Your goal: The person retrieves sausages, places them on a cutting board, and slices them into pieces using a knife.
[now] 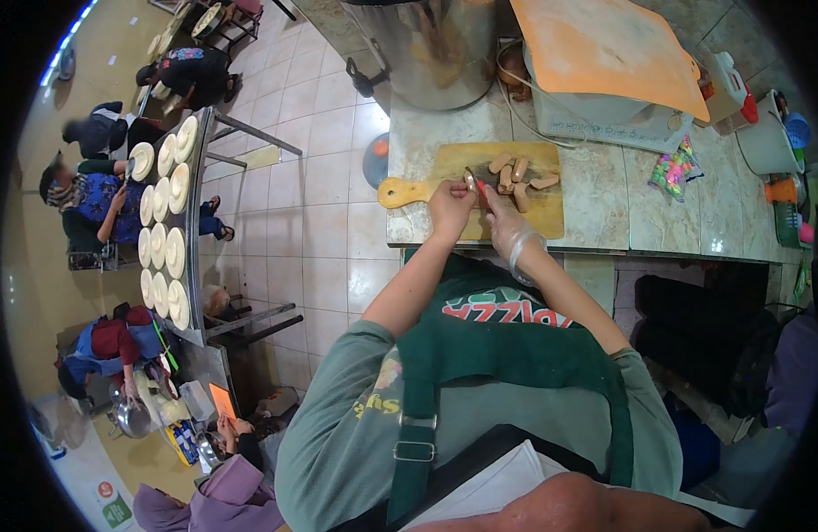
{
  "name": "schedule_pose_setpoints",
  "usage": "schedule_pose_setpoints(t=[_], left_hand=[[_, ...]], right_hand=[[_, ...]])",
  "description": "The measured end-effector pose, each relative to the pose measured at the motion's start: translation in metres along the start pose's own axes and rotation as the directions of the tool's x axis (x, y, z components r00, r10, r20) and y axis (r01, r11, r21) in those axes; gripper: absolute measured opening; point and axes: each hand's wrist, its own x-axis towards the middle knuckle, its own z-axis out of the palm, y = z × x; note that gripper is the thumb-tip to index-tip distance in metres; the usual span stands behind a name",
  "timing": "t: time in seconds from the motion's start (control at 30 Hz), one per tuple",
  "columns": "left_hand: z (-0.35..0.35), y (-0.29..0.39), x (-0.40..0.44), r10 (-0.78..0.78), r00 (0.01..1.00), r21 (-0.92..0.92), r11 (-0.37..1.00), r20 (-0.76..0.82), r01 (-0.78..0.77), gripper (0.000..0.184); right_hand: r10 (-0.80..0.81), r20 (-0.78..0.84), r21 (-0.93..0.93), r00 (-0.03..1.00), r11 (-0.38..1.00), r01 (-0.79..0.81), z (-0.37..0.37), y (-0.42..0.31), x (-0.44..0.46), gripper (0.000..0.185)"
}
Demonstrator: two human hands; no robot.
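Note:
My left hand (pixel 452 209) is closed, fingers pinched around a small piece of sausage (pixel 469 180) over the wooden cutting board (pixel 407 192). Beside it, my right hand (pixel 510 227), in a clear plastic glove, grips a knife (pixel 483 189) of which a red part shows; its blade is mostly hidden. Several brown sausage pieces (pixel 519 170) lie loose on the board, just beyond my right hand. Both hands are close together near the board's middle.
A large metal pot (pixel 427 58) stands behind the board. To its right, an orange sheet (pixel 604 49) covers a white box (pixel 604 115). A colourful packet (pixel 675 170) lies on the tiled counter (pixel 595 191). Left, people work around a table with round dough pieces (pixel 174 253).

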Motion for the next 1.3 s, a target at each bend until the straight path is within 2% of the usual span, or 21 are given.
schedule_pose_setpoints(t=[0.13, 0.2, 0.33, 0.53, 0.6, 0.7, 0.73, 0.8, 0.9, 1.13, 1.2, 1.3], left_hand=[[0.001, -0.005, 0.002, 0.016, 1.0, -0.044, 0.999, -0.013, -0.017, 0.023], [-0.001, 0.004, -0.001, -0.025, 1.0, -0.016, 1.0, 0.011, 0.026, 0.021], [-0.002, 0.013, -0.004, -0.063, 0.998, -0.077, 0.995, 0.018, 0.065, 0.021], [0.0, 0.0, 0.002, -0.05, 0.999, -0.137, 0.989, 0.018, 0.052, 0.018], [0.0, -0.001, 0.002, -0.039, 0.999, -0.138, 0.99, 0.014, 0.04, 0.02], [-0.001, 0.005, 0.0, -0.058, 0.998, -0.16, 0.985, 0.025, 0.061, 0.02], [-0.001, 0.003, 0.001, -0.056, 0.998, -0.162, 0.985, 0.024, 0.059, 0.02], [-0.001, -0.001, 0.003, -0.012, 1.0, -0.043, 0.999, 0.002, 0.012, 0.019], [0.0, -0.004, 0.002, 0.004, 1.0, -0.063, 0.998, 0.003, -0.004, 0.019], [-0.001, 0.005, -0.002, -0.03, 0.999, -0.104, 0.994, 0.037, 0.034, 0.022], [-0.001, 0.001, 0.0, -0.012, 0.999, -0.051, 0.999, 0.033, 0.014, 0.021], [0.0, -0.005, 0.001, 0.031, 1.0, -0.026, 0.999, 0.003, -0.031, 0.021]], right_hand=[[0.006, 0.014, -0.04, 1.0, 0.999, -0.006, -0.008, -0.005, -0.008, 0.052], [0.074, 0.103, -0.089, 0.992, 0.994, -0.064, -0.011, -0.006, -0.02, 0.053], [0.117, 0.135, -0.119, 0.984, 0.988, -0.101, -0.008, 0.003, -0.045, 0.052], [0.097, 0.124, -0.15, 0.988, 0.986, -0.078, -0.018, 0.003, -0.065, 0.052], [0.024, 0.006, -0.087, 1.0, 0.996, -0.023, -0.015, 0.004, -0.061, 0.052], [0.012, -0.045, -0.031, 0.999, 0.999, -0.014, -0.012, -0.001, -0.041, 0.052], [0.01, -0.046, -0.033, 0.999, 0.999, -0.012, -0.011, -0.001, -0.036, 0.052], [-0.03, -0.055, 0.014, 0.998, 0.999, 0.031, -0.008, -0.002, -0.027, 0.049], [-0.002, -0.026, -0.059, 1.0, 0.998, 0.0, -0.006, -0.002, -0.02, 0.052], [-0.039, -0.031, -0.037, 0.999, 0.999, 0.038, 0.003, 0.005, -0.004, 0.051], [-0.112, -0.045, -0.042, 0.993, 0.993, 0.11, 0.013, 0.016, 0.007, 0.051], [-0.064, -0.022, -0.103, 0.998, 0.993, 0.062, 0.004, 0.002, -0.003, 0.053]])
